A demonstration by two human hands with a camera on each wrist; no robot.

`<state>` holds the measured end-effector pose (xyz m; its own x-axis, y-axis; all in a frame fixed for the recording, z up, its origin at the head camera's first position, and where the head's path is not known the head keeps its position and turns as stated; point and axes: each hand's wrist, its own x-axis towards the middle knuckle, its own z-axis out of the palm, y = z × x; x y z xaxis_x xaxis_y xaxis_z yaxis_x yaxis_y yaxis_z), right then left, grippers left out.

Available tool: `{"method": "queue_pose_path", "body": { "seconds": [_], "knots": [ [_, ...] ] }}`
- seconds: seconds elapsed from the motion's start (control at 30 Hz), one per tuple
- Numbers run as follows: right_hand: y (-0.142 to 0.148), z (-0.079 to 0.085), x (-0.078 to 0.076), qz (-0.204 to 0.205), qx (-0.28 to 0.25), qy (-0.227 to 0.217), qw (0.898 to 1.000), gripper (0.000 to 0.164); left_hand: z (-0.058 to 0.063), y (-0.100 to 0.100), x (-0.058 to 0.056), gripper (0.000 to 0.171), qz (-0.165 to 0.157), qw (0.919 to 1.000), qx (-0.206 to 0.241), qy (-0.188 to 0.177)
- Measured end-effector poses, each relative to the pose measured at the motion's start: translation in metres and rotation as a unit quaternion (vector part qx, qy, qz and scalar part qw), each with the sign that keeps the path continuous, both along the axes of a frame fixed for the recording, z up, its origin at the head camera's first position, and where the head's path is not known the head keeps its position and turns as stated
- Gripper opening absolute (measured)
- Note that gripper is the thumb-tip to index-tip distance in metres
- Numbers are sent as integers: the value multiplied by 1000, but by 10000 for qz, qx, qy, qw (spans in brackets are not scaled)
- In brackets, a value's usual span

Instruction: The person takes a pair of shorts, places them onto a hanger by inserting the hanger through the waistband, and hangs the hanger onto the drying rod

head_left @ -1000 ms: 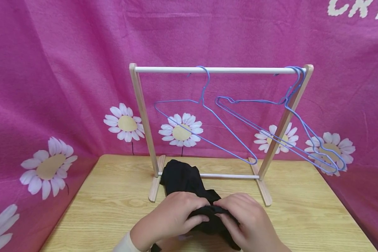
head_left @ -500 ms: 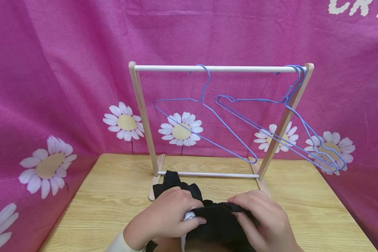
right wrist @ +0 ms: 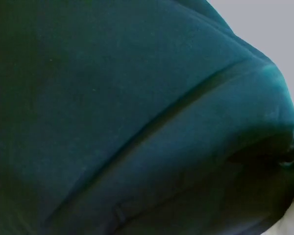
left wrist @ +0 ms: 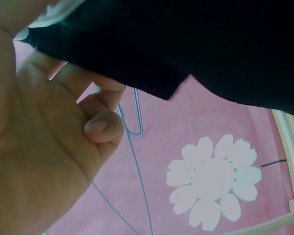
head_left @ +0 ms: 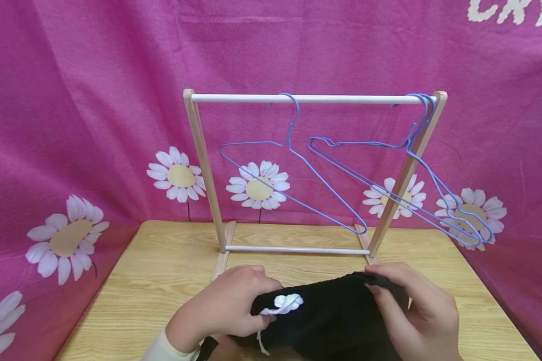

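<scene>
A black cloth garment point(head_left: 329, 321) is stretched between both hands at the front of the table. Near its left end, a white knotted cord point(head_left: 288, 304) shows against the black cloth, with a loose end hanging down. The left hand point(head_left: 232, 306) pinches the garment's upper edge beside this cord. At the other end, the right hand point(head_left: 420, 313) pinches the edge between thumb and fingers. In the left wrist view, the cloth point(left wrist: 152, 44) covers part of the left fingers. Dark fabric point(right wrist: 137, 98) fills most of the right wrist view, with only a bit of the right hand at the edge.
Behind the hands stands a wooden rack with a white top rail point(head_left: 352, 99). One blue wire hanger point(head_left: 290, 133) hangs mid-rail, and more blue hangers point(head_left: 408, 144) hang together at its right end. Pink flowered fabric point(head_left: 117, 75) surrounds the wooden table point(head_left: 131, 296).
The hands have moved apart, right hand going rightward, and the bunched garment is now spread between them. Its part near the rack has come down toward the front. The white cord has come into view.
</scene>
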<state>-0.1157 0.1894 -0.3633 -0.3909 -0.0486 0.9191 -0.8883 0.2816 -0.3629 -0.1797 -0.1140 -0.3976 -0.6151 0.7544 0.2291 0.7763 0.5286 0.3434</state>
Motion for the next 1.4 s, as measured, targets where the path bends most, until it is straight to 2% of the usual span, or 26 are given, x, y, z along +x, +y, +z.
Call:
{"method": "queue_pose_path", "body": {
  "seconds": [0.13, 0.23, 0.33, 0.43, 0.57, 0.73, 0.83, 0.97, 1.13, 1.23, 1.3, 1.4],
  "knots": [
    [5, 1, 0, 305, -719, -169, 9968, 21, 5, -9, -1, 22, 133, 9992, 78, 363],
    [9, 2, -3, 545, -1123, -302, 9917, 23, 11, -17, 0, 27, 265, 9965, 405, 684],
    [12, 1, -6, 545, -1339, -477, 9883, 21, 17, -25, 0, 31, 341, 9922, 862, 836],
    [16, -1, -9, 390, -1313, -665, 9883, 19, 22, -32, 0, 34, 375, 9880, 1128, 984],
    [23, -5, -11, 281, -1269, -976, 9867, 20, 25, -40, -2, 41, 352, 9837, 1129, 1352],
    [29, -3, -8, 319, -1407, -1588, 9767, 24, 29, -48, -6, 54, 194, 9729, 1272, 1923],
    [30, 1, -3, 88, -1377, -2062, 9687, 27, 32, -52, -5, 53, 188, 9690, 1461, 1986],
    [31, 7, 1, -307, -1187, -2512, 9602, 29, 37, -55, -2, 47, 386, 9620, 1687, 2111],
    [35, 6, 1, -317, -1158, -2674, 9561, 28, 39, -56, 1, 43, 507, 9456, 1876, 2610],
    [41, 1, -2, -205, -1302, -2703, 9537, 29, 39, -58, 3, 38, 591, 9467, 1794, 2609],
    [44, -2, -4, -167, -1417, -2728, 9514, 30, 38, -60, 3, 35, 697, 9503, 1681, 2524],
    [45, -6, -5, -188, -1499, -2778, 9487, 30, 36, -63, 5, 32, 1023, 9545, 1461, 2390]
  ]
}}
